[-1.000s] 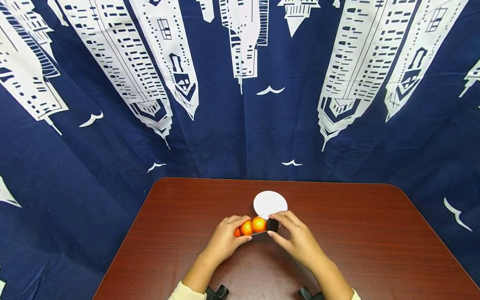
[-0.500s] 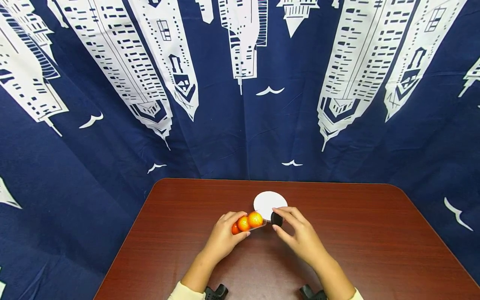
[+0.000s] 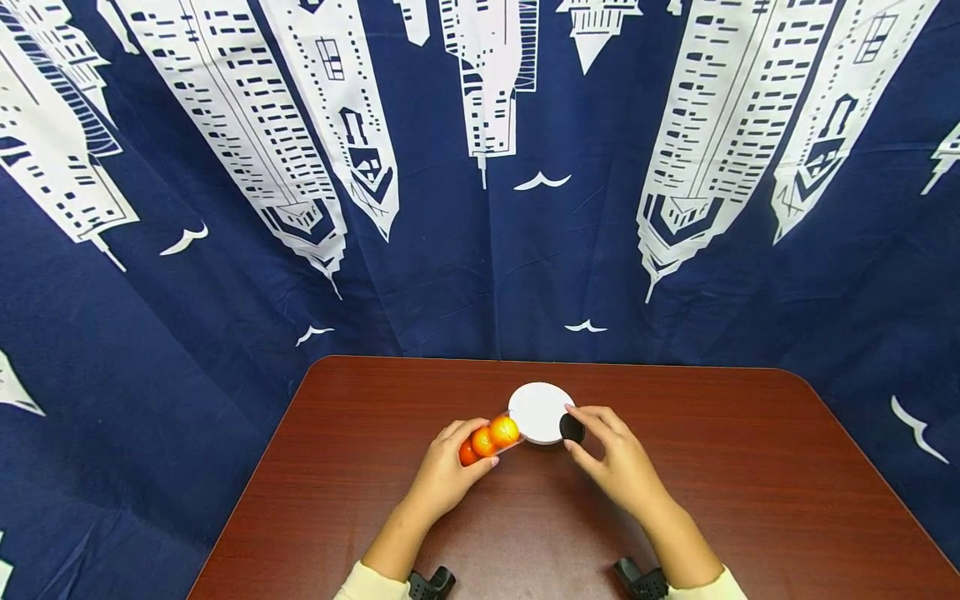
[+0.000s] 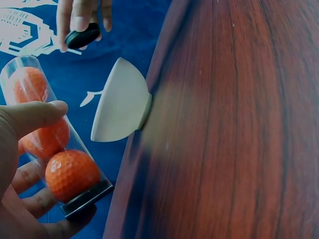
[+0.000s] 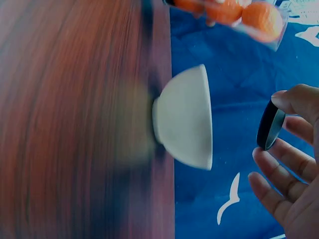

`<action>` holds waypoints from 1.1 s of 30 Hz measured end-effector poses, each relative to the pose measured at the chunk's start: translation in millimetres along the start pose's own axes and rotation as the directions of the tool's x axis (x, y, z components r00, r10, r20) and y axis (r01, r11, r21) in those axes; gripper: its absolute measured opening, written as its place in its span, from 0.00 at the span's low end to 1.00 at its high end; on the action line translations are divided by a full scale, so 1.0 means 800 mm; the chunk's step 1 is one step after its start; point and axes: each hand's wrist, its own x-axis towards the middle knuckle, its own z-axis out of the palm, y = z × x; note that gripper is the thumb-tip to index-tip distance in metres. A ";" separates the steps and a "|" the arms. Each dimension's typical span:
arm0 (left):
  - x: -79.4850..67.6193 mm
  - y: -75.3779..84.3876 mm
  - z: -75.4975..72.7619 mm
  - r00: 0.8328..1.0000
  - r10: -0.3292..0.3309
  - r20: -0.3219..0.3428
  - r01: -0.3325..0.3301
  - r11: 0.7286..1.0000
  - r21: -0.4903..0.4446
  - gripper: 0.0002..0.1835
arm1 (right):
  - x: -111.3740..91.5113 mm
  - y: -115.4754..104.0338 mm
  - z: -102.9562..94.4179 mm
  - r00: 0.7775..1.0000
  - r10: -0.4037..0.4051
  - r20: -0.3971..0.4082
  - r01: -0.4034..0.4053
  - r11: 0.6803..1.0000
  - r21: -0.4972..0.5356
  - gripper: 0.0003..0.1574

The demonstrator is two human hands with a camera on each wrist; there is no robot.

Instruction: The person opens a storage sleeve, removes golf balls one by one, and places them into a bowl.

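Gripped in left hand (image 3: pixel 442 473): one clear tube (image 4: pixel 76 139), tilted, containing three orange balls (image 4: pixel 73 175), held near one white bowl (image 5: pixel 188 119) on one table (image 3: pixel 712 475). Right hand (image 3: pixel 628 467) pinches one black cap (image 3: pixel 572 428), apart from tube. One black end piece (image 4: pixel 87 199) on tube.

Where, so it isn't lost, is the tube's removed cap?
In the head view, the cap is pinched in the right hand, overlapping the right edge of the white bowl.

The balls (image 4: pixel 72 174) are orange, the cap (image 3: pixel 572 428) black, the bowl (image 3: pixel 537 410) white, the cloth (image 3: pixel 450 267) white-patterned navy.
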 end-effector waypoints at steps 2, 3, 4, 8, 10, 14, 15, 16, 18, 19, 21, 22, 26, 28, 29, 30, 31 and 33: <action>0.000 -0.002 0.000 1.000 -0.013 0.003 0.013 1.000 -0.014 0.27 | 0.000 0.006 -0.001 1.000 0.017 -0.003 -0.017 1.000 -0.007 0.33; 0.000 -0.003 0.000 1.000 -0.018 0.002 0.018 1.000 -0.022 0.27 | 0.000 0.010 -0.002 1.000 0.024 -0.007 -0.024 1.000 -0.010 0.33; 0.001 -0.004 0.001 1.000 -0.022 0.002 0.023 0.999 -0.027 0.28 | 0.000 0.013 -0.002 0.999 0.028 -0.017 -0.028 1.000 -0.014 0.33; 0.002 -0.007 0.001 0.999 -0.036 -0.005 0.036 0.998 -0.053 0.27 | 0.000 0.026 -0.003 0.998 0.048 -0.030 -0.049 0.999 -0.016 0.32; 0.002 -0.009 0.001 0.999 -0.044 -0.008 0.043 0.997 -0.063 0.27 | -0.001 0.031 -0.003 0.997 0.072 -0.014 -0.072 0.997 -0.020 0.32; 0.002 -0.012 0.000 0.998 -0.056 -0.018 0.055 0.996 -0.065 0.27 | -0.004 0.041 -0.002 0.991 0.135 0.024 -0.135 0.991 -0.013 0.31; 0.001 -0.012 0.000 0.998 -0.059 -0.022 0.057 0.996 -0.062 0.28 | -0.004 0.044 -0.001 0.988 0.149 0.030 -0.149 0.989 -0.010 0.31; 0.001 -0.012 0.000 0.998 -0.063 -0.027 0.061 0.996 -0.063 0.28 | -0.005 0.046 -0.001 0.986 0.161 0.033 -0.161 0.987 -0.008 0.31; 0.001 -0.014 0.000 0.997 -0.074 -0.036 0.072 0.995 -0.065 0.28 | -0.006 0.052 0.001 0.983 0.178 0.043 -0.178 0.984 -0.005 0.31; 0.001 -0.014 0.000 0.996 -0.079 -0.041 0.076 0.995 -0.069 0.28 | -0.006 0.054 0.002 0.982 0.184 0.049 -0.184 0.983 -0.006 0.31; 0.001 -0.016 0.000 0.995 -0.090 -0.047 0.086 0.993 -0.076 0.29 | -0.007 0.059 0.003 0.978 0.200 0.066 -0.200 0.980 -0.012 0.31; 0.001 -0.016 0.000 0.995 -0.088 -0.050 0.084 0.994 -0.076 0.29 | -0.007 0.061 0.004 0.975 0.209 0.077 -0.208 0.978 -0.015 0.31; 0.002 -0.019 0.000 0.994 -0.090 -0.055 0.085 0.993 -0.084 0.29 | -0.008 0.068 0.007 0.961 0.248 0.125 -0.245 0.969 -0.040 0.31; 0.002 -0.019 0.000 0.994 -0.089 -0.055 0.084 0.993 -0.088 0.29 | -0.007 0.070 0.007 0.955 0.260 0.145 -0.256 0.965 -0.049 0.31; 0.002 -0.019 0.000 0.994 -0.094 -0.055 0.089 0.992 -0.092 0.29 | -0.006 0.071 0.007 0.951 0.265 0.157 -0.260 0.964 -0.055 0.31; 0.002 -0.020 0.000 0.994 -0.090 -0.056 0.085 0.993 -0.085 0.29 | -0.006 0.072 0.007 0.948 0.271 0.169 -0.264 0.962 -0.062 0.30; 0.002 -0.020 0.000 0.994 -0.095 -0.053 0.091 0.992 -0.086 0.29 | -0.005 0.072 0.007 0.943 0.277 0.183 -0.269 0.961 -0.068 0.30; 0.003 -0.021 0.000 0.994 -0.100 -0.052 0.095 0.992 -0.084 0.29 | -0.004 0.073 0.006 0.933 0.292 0.211 -0.279 0.956 -0.087 0.29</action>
